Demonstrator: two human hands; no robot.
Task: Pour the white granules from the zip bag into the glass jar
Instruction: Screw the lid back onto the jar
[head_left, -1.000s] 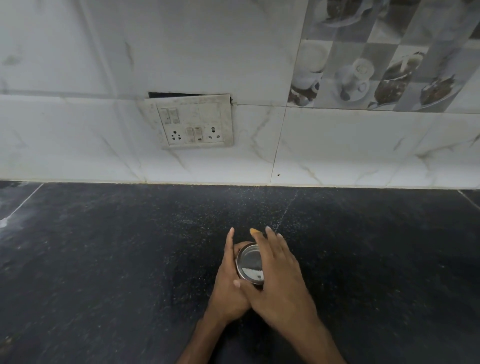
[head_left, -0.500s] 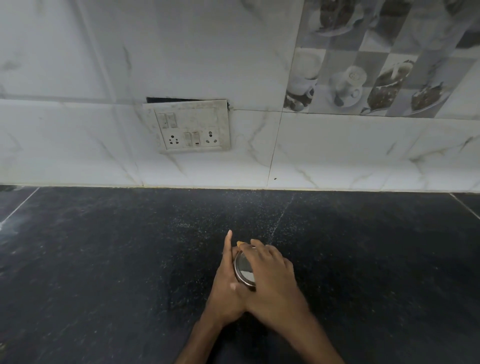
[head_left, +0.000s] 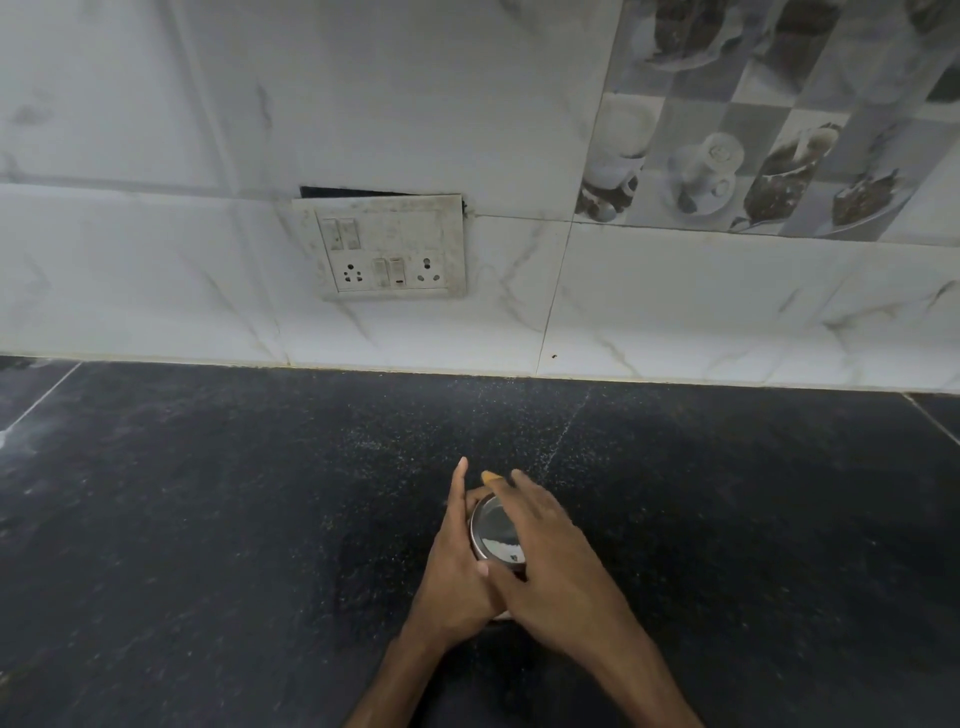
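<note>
Directly beneath both hands, the glass jar (head_left: 511, 558) stood upright on the black countertop (head_left: 208, 519), the left hand (head_left: 457, 582) gripping its side and the right hand (head_left: 550, 566) grasping its steel lid (head_left: 493, 532) from above; no zip bag showed.

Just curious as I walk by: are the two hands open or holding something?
Left hand: closed round the jar.
Right hand: closed on the lid, thumb at its rim.

glass jar (head_left: 493, 532) hiding beneath left hand (head_left: 457, 577) and right hand (head_left: 553, 564), only a slice of its top showing, forearms (head_left: 652, 691) running off the bottom edge, cup-print tiles (head_left: 779, 130) being cropped top right
</note>
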